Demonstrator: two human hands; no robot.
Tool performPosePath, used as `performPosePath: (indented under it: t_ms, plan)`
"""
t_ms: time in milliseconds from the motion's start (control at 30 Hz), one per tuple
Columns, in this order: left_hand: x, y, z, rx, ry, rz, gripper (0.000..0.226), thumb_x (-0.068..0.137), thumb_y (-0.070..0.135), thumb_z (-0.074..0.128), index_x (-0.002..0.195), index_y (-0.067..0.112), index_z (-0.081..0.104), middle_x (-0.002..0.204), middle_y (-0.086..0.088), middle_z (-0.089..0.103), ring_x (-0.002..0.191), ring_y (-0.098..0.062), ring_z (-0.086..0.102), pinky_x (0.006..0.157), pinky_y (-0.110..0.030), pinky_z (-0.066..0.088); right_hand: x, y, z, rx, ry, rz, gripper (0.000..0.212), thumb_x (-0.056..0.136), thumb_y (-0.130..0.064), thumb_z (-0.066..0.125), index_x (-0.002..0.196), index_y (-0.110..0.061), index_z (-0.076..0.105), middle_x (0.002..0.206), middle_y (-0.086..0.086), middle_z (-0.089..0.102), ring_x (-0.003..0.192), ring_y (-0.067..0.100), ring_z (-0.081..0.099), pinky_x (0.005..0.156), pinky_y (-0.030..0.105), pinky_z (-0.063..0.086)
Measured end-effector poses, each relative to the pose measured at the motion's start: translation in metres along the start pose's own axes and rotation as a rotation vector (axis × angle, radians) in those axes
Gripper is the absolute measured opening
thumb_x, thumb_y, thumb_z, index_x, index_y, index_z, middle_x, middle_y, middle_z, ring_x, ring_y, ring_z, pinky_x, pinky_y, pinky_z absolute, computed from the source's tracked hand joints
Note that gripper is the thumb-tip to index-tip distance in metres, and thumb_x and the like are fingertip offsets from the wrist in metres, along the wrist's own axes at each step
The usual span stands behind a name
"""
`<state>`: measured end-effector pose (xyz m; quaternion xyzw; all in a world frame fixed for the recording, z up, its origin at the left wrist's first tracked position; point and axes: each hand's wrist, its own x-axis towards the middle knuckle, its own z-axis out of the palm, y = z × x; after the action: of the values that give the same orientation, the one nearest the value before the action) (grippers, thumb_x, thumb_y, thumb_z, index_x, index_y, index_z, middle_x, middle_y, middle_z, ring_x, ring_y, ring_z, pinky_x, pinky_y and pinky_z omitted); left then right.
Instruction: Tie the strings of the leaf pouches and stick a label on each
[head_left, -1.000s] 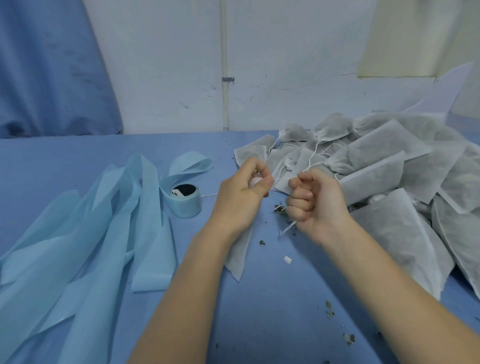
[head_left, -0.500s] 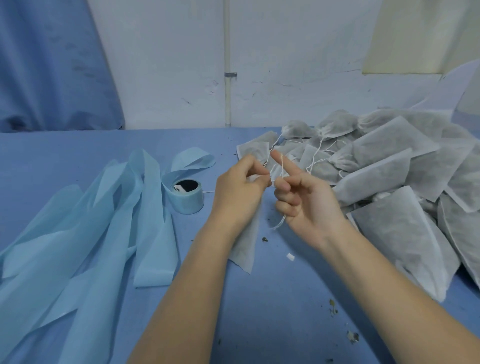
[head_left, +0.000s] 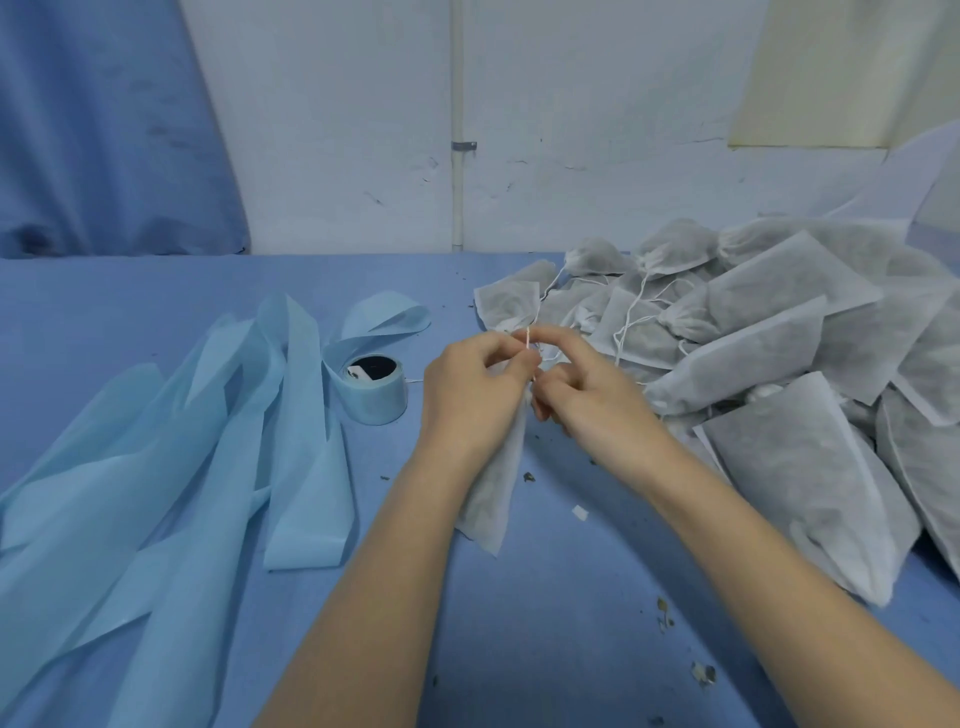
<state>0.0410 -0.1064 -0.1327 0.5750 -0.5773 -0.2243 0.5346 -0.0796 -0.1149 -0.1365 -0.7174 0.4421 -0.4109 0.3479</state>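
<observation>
Left hand and right hand pinching pouch string, pouch pile close right, label roll left

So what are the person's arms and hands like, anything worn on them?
Nothing worn that shows: the left hand and right hand are bare, without gloves, rings or a watch. Both forearms are bare too, with no sleeves in view up to the picture's lower edge.
</observation>
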Motion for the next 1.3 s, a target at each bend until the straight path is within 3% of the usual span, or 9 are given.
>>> performPosePath:
  t_ms: [233,367,467,567,667,800,967,1067,1300]
  plan:
    - [0.002,-0.005,-0.005,-0.248,0.023,-0.104,0.032,0.085,0.016,0.062,0.056,0.026,0.068,0.066,0.011,0.069,0.072,-0.004,0.061,0.076,-0.023,0.045,0.006,0.009,0.001,-0.01,0.214,0.001,0.031,0.089,-0.022,0.065,0.083,-0.029,0.036,0.05,-0.015,0.056,0.05,-0.002,0.049,0.05,0.015,0.034]
    - [0.001,-0.004,-0.012,-0.303,-0.061,-0.092,0.03,0.086,0.017,0.062,0.057,0.025,0.067,0.065,0.012,0.067,0.068,0.002,0.059,0.075,-0.021,0.041,0.008,0.014,-0.005,0.077,0.145,0.101,0.011,0.085,-0.03,0.071,0.078,-0.028,0.063,0.05,-0.015,0.052,0.045,-0.002,0.042,0.053,0.019,0.033]
    - [0.001,-0.003,-0.015,-0.162,-0.119,-0.035,0.023,0.085,0.021,0.064,0.063,0.027,0.067,0.065,0.014,0.065,0.071,-0.002,0.057,0.073,-0.017,0.04,0.008,0.012,-0.01,0.137,0.14,0.134,0.009,0.08,-0.033,0.076,0.072,-0.027,0.075,0.064,-0.004,0.065,0.057,0.003,0.049,0.058,0.017,0.038]
    - [0.003,0.001,-0.016,0.119,-0.095,0.066,0.023,0.084,0.024,0.063,0.062,0.032,0.063,0.064,0.02,0.06,0.068,0.002,0.049,0.063,-0.006,0.034,0.008,0.007,-0.015,0.302,0.111,0.217,0.013,0.078,-0.027,0.077,0.067,-0.019,0.076,0.045,-0.015,0.045,0.041,0.003,0.033,0.042,0.011,0.028]
    - [0.002,0.002,-0.012,0.304,-0.059,0.168,0.023,0.086,0.026,0.06,0.066,0.034,0.057,0.073,0.017,0.057,0.077,-0.005,0.048,0.064,-0.011,0.031,0.011,0.01,-0.014,0.5,0.112,0.282,0.036,0.08,-0.019,0.075,0.045,-0.018,0.067,0.05,-0.009,0.037,0.043,0.006,0.025,0.038,0.015,0.022]
    - [0.003,0.0,-0.005,0.332,0.003,0.204,0.015,0.088,0.025,0.059,0.074,0.023,0.063,0.082,0.011,0.059,0.081,-0.011,0.05,0.067,-0.02,0.031,0.01,0.009,-0.009,0.54,0.106,0.228,0.021,0.064,-0.036,0.08,0.065,-0.015,0.077,0.053,-0.01,0.038,0.047,0.007,0.026,0.04,0.015,0.024]
    - [0.002,-0.002,-0.001,0.166,0.012,0.039,0.015,0.086,0.026,0.06,0.072,0.026,0.064,0.07,0.019,0.058,0.07,0.008,0.05,0.063,-0.004,0.035,0.008,0.012,-0.004,0.467,0.186,0.223,0.015,0.081,-0.014,0.073,0.066,-0.018,0.076,0.043,-0.017,0.046,0.04,0.002,0.033,0.041,0.011,0.029]
    - [0.003,-0.002,-0.001,0.034,-0.004,-0.087,0.017,0.086,0.027,0.06,0.069,0.026,0.064,0.072,0.013,0.063,0.068,0.002,0.052,0.059,-0.008,0.037,0.012,0.01,-0.001,0.675,0.186,0.325,0.027,0.083,-0.007,0.068,0.056,-0.013,0.071,0.052,-0.007,0.042,0.041,0.004,0.028,0.038,0.015,0.022]
    - [-0.002,0.001,0.002,-0.167,-0.08,-0.151,0.014,0.087,0.016,0.06,0.077,0.024,0.066,0.077,0.006,0.067,0.07,-0.005,0.055,0.07,-0.022,0.04,0.013,0.007,-0.004,1.082,-0.071,0.431,0.011,0.088,-0.01,0.052,0.08,-0.007,0.06,0.054,-0.006,0.034,0.038,0.003,0.021,0.036,0.013,0.016]
